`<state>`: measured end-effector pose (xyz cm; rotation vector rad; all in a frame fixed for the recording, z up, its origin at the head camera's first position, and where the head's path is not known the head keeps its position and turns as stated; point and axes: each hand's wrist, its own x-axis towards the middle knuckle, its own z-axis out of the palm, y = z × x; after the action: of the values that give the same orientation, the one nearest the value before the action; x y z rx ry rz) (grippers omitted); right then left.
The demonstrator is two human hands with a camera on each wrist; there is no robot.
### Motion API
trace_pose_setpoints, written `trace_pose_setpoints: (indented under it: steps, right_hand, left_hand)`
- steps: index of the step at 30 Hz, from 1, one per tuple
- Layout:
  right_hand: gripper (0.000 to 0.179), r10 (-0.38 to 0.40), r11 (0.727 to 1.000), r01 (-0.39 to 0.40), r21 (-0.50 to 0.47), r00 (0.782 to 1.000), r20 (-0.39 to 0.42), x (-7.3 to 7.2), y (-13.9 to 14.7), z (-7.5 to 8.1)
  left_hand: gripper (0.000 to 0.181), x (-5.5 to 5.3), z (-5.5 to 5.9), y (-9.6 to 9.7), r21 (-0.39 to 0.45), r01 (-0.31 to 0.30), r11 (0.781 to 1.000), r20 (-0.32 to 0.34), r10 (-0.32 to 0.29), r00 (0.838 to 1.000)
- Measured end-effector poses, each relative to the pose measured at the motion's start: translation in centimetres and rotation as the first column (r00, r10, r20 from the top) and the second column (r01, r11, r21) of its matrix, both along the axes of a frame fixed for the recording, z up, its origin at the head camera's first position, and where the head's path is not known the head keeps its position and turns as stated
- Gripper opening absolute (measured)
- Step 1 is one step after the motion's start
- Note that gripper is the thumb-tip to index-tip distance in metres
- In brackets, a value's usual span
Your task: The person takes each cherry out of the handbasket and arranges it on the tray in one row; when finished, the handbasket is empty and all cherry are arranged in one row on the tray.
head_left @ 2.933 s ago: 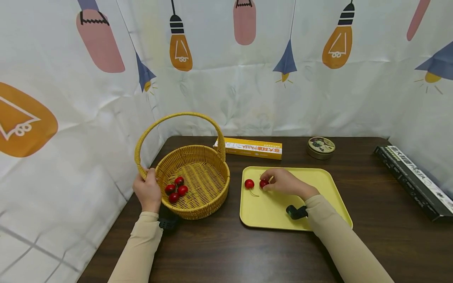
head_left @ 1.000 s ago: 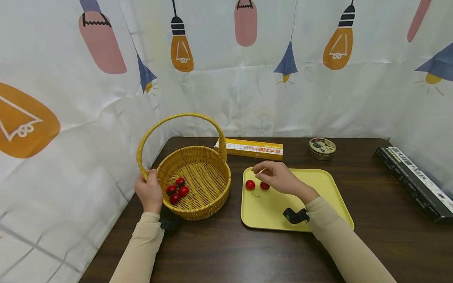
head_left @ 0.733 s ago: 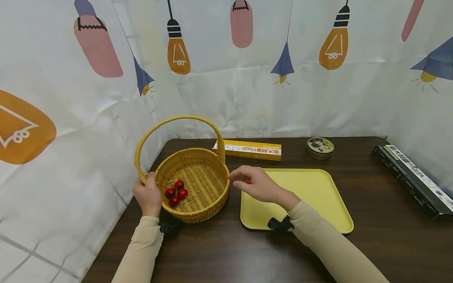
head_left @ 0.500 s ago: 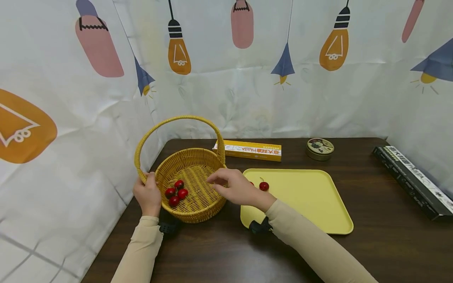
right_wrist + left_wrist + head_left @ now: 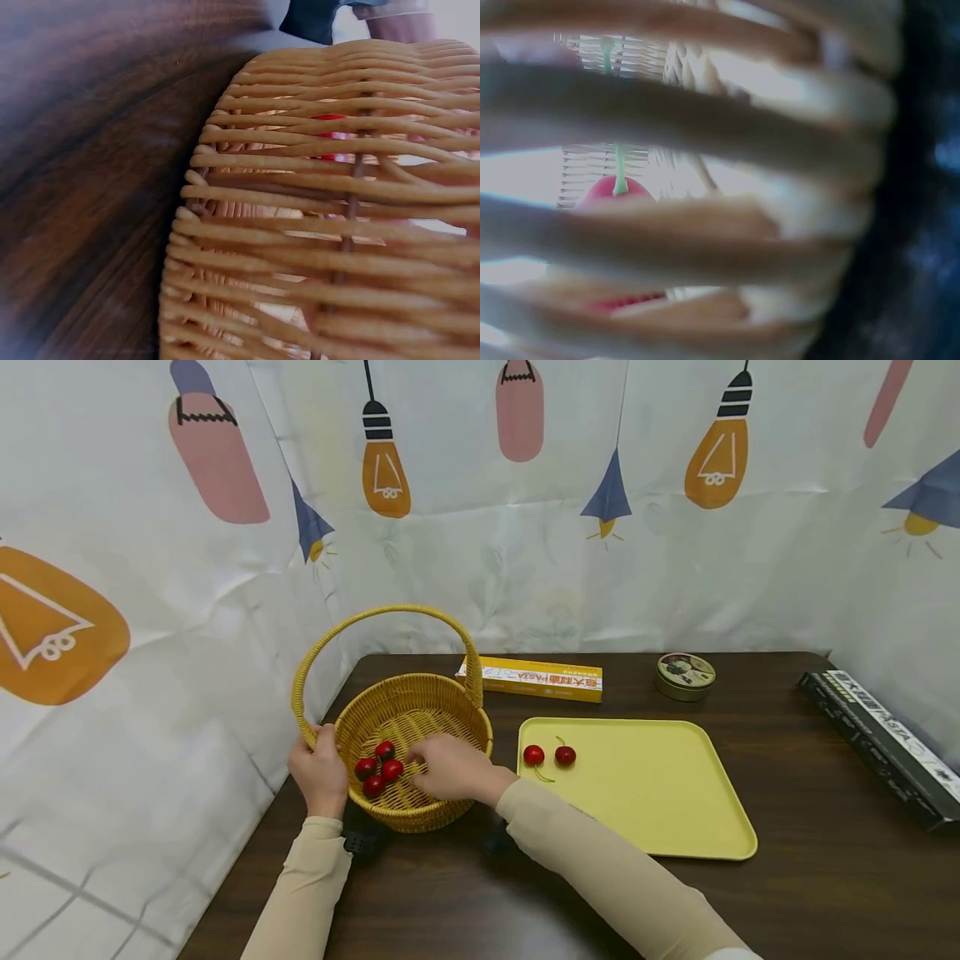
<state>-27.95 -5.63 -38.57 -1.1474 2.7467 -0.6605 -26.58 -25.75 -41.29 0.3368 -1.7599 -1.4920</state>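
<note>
My left hand (image 5: 318, 774) grips the yellow wicker basket (image 5: 420, 820) where its tall handle (image 5: 397, 609) meets the left side. Several red cherries (image 5: 373, 786) lie together on the basket floor. My right hand (image 5: 453, 767) reaches over the right rim into the basket, fingers bent loosely downward just right of the cherries, with no thing visible between them. In the left wrist view, blurred wicker strands cover most of a red cherry (image 5: 619, 187) with a green stem. Basket weave (image 5: 300, 195) fills much of the right wrist view and hides the right fingers.
Two cherries with stems, one (image 5: 533, 755) beside the other (image 5: 565, 756), lie on a yellow tray (image 5: 637, 793) right of the basket. Behind are an orange pasta box (image 5: 540, 680) and a round tin (image 5: 684, 677). A black pasta box (image 5: 877, 747) lies along the right edge.
My right hand has left the cherry it was pinching on the tray and moved left into the basket. That cherry stays on the tray, its stem turned. The left hand keeps its grip.
</note>
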Motion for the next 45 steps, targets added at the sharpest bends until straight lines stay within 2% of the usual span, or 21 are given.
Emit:
trace_pose_setpoints:
  steps: [4,6,13,19,27,31,45]
  right_hand:
    - [0.043,-0.015,0.996,0.014,0.087,1.0,0.012,-0.3,-1.0,0.0]
    - [0.048,0.006,0.993,-0.008,0.121,1.0,0.019,-0.4,-1.4,-0.1]
    - [0.062,0.179,0.962,-0.178,0.208,0.984,0.015,-0.7,-2.1,-0.4]
    - [0.052,0.215,0.958,-0.215,0.189,0.976,0.02,-0.8,-2.1,-0.6]
    - [0.03,0.194,0.972,-0.188,0.143,0.98,-0.036,-0.8,-1.9,-0.7]
    - [0.023,0.183,0.976,-0.179,0.124,0.983,-0.03,-0.8,-1.9,-0.6]
    - [0.025,0.224,0.968,-0.223,0.116,0.975,0.003,-0.8,-2.0,-0.2]
  left_hand:
    - [0.037,-0.2,0.0,0.1,-0.01,-0.013,1.0,0.003,0.014,1.0]
    - [0.037,-0.2,0.0,0.1,-0.016,-0.023,1.0,0.008,0.024,1.0]
    - [0.037,-0.3,-0.2,0.2,-0.013,-0.039,0.999,0.038,0.04,0.998]
    - [0.036,-0.1,-0.4,0.3,-0.018,-0.041,0.999,0.035,0.042,0.999]
    - [0.036,-0.2,-0.4,0.3,-0.031,-0.039,0.999,0.045,0.04,0.998]
    - [0.037,-0.1,-0.2,0.3,-0.034,-0.046,0.998,0.039,0.047,0.998]
    - [0.037,-0.1,0.0,-0.1,-0.043,-0.048,0.998,0.026,0.05,0.998]
